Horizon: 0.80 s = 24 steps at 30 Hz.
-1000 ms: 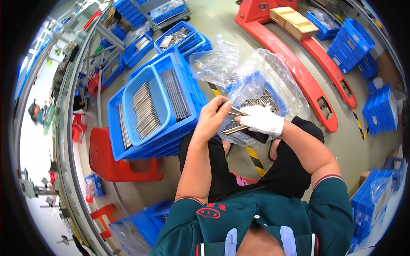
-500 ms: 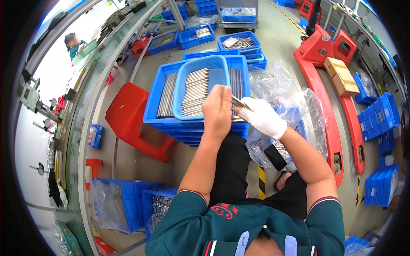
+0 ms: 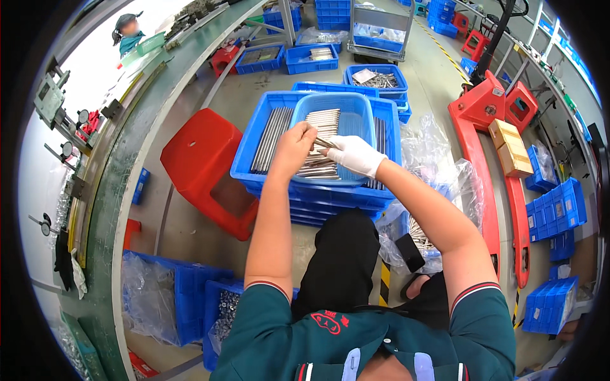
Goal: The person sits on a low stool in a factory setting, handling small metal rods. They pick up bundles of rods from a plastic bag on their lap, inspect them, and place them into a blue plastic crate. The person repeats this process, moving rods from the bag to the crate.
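My bare left hand (image 3: 295, 150) is closed on one end of a few slim metal rods (image 3: 325, 143). On my right hand (image 3: 357, 156) is a white glove, and its fingers pinch the rods' other end. Both hands are over a light blue plastic basket (image 3: 364, 119), where a row of similar shiny rods (image 3: 319, 170) lies side by side. Beneath the basket is a darker blue crate (image 3: 253, 130) on top of a stack. More rods (image 3: 275, 132) show in that crate, left and right of the basket. My fingers partly cover the held rods.
A red stool (image 3: 200, 168) stands left of the stack, beside a long green workbench (image 3: 136, 171). To the right are clear plastic bags (image 3: 422, 149) and a red pallet jack (image 3: 476, 140) carrying cardboard boxes (image 3: 510, 149). A dark phone-like slab (image 3: 410, 252) lies near my knee. Another person (image 3: 129, 35) sits beyond the bench.
My hands have moved left relative to the basket and now hold the rods above its row. The rods lie flatter between my hands. The whole view has shifted slightly.
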Each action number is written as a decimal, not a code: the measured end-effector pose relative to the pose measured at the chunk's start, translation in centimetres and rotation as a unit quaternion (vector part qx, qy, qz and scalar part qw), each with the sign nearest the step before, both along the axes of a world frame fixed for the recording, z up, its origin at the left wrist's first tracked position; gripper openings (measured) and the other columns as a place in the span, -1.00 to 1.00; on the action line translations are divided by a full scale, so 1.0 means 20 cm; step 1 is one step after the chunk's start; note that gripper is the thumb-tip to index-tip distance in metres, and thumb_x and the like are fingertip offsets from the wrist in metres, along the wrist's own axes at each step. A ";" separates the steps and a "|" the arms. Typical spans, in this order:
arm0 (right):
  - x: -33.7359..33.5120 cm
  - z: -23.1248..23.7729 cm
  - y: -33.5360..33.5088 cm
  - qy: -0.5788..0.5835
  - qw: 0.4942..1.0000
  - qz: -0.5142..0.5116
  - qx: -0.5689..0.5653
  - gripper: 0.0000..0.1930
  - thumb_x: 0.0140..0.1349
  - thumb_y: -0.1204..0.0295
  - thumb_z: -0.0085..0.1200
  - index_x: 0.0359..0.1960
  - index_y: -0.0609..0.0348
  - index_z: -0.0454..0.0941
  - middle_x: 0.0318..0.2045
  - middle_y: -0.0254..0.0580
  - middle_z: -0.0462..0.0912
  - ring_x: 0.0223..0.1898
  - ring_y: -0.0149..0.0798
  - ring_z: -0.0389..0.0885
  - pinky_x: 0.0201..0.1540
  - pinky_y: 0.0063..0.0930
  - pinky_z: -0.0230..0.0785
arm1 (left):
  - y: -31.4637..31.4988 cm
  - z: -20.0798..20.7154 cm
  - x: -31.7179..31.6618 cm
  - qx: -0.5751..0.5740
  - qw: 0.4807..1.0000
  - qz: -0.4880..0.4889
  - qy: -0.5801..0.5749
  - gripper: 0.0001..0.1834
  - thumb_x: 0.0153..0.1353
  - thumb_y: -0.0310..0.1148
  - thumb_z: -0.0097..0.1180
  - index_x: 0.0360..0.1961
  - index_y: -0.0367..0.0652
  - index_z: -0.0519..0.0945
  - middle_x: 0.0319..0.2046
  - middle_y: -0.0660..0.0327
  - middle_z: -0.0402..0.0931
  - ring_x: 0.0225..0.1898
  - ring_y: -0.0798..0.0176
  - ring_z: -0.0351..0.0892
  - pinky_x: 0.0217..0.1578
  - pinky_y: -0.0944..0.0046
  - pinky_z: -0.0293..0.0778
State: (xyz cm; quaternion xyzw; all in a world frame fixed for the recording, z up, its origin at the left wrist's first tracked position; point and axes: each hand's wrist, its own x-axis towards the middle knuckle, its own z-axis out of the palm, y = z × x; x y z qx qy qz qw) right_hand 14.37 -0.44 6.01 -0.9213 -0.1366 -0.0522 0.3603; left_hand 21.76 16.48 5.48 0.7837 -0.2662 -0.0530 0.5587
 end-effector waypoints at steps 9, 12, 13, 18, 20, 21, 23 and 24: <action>0.13 -0.10 0.15 0.049 0.994 0.001 -0.096 -0.68 0.23 0.20 -0.08 -0.22 0.23 0.50 -0.31 0.15 0.59 -0.20 0.13 0.54 -0.10 -0.12 0.35 | 0.16 0.01 0.01 0.153 0.978 0.067 -0.123 -0.73 0.15 -0.26 0.04 -0.42 -0.30 0.56 -0.49 0.00 0.57 -0.39 -0.06 0.53 -0.32 0.07 0.38; 0.13 -0.09 0.19 0.056 0.983 0.002 -0.172 -0.71 0.20 0.22 -0.04 -0.24 0.19 0.54 -0.33 0.09 0.61 -0.21 0.10 0.57 -0.10 -0.15 0.38 | 0.22 -0.10 0.07 0.188 0.954 0.070 -0.222 -0.70 0.13 -0.23 0.07 -0.46 -0.32 0.57 -0.50 0.02 0.55 -0.40 0.03 0.52 -0.30 0.12 0.37; 0.13 -0.05 0.22 0.061 0.980 -0.002 -0.192 -0.71 0.19 0.22 -0.03 -0.24 0.18 0.55 -0.33 0.08 0.62 -0.21 0.09 0.57 -0.10 -0.15 0.39 | 0.24 -0.11 0.07 0.181 0.957 0.068 -0.216 -0.70 0.12 -0.23 0.08 -0.46 -0.31 0.58 -0.49 0.02 0.55 -0.38 0.03 0.51 -0.29 0.11 0.37; 0.08 -0.06 0.25 0.056 0.973 -0.020 -0.224 -0.73 0.13 0.19 0.06 -0.37 0.16 0.57 -0.39 0.04 0.60 -0.27 0.05 0.57 -0.17 -0.17 0.40 | 0.29 -0.11 0.03 0.181 0.960 0.052 -0.207 -0.69 0.09 -0.21 0.12 -0.46 -0.30 0.60 -0.45 0.03 0.52 -0.30 0.05 0.48 -0.24 0.13 0.34; 0.09 -0.06 0.26 0.050 0.972 -0.019 -0.228 -0.74 0.10 0.21 0.08 -0.37 0.15 0.60 -0.39 0.03 0.60 -0.27 0.04 0.57 -0.17 -0.18 0.40 | 0.31 -0.11 0.03 0.174 0.968 0.041 -0.173 -0.69 0.08 -0.20 0.14 -0.45 -0.30 0.61 -0.44 0.03 0.51 -0.30 0.06 0.47 -0.25 0.14 0.35; 0.09 -0.06 0.26 0.048 0.972 -0.018 -0.230 -0.75 0.09 0.22 0.09 -0.37 0.15 0.61 -0.40 0.02 0.60 -0.27 0.03 0.57 -0.17 -0.18 0.40 | 0.32 -0.11 0.03 0.170 0.972 0.036 -0.157 -0.69 0.08 -0.20 0.14 -0.45 -0.30 0.61 -0.44 0.04 0.51 -0.30 0.07 0.46 -0.25 0.15 0.35; 0.10 -0.07 0.26 0.044 0.973 -0.011 -0.226 -0.75 0.07 0.23 0.10 -0.37 0.14 0.63 -0.39 0.01 0.60 -0.28 0.04 0.57 -0.17 -0.18 0.40 | 0.32 -0.11 0.02 0.166 0.975 0.045 -0.142 -0.70 0.07 -0.21 0.15 -0.44 -0.30 0.61 -0.45 0.04 0.51 -0.29 0.07 0.46 -0.25 0.15 0.34; 0.10 -0.07 0.26 0.042 0.974 -0.008 -0.223 -0.76 0.06 0.24 0.10 -0.37 0.14 0.63 -0.39 0.01 0.60 -0.28 0.04 0.57 -0.17 -0.18 0.40 | 0.32 -0.11 0.02 0.164 0.976 0.049 -0.135 -0.70 0.07 -0.21 0.15 -0.44 -0.30 0.61 -0.45 0.04 0.51 -0.29 0.08 0.46 -0.25 0.15 0.34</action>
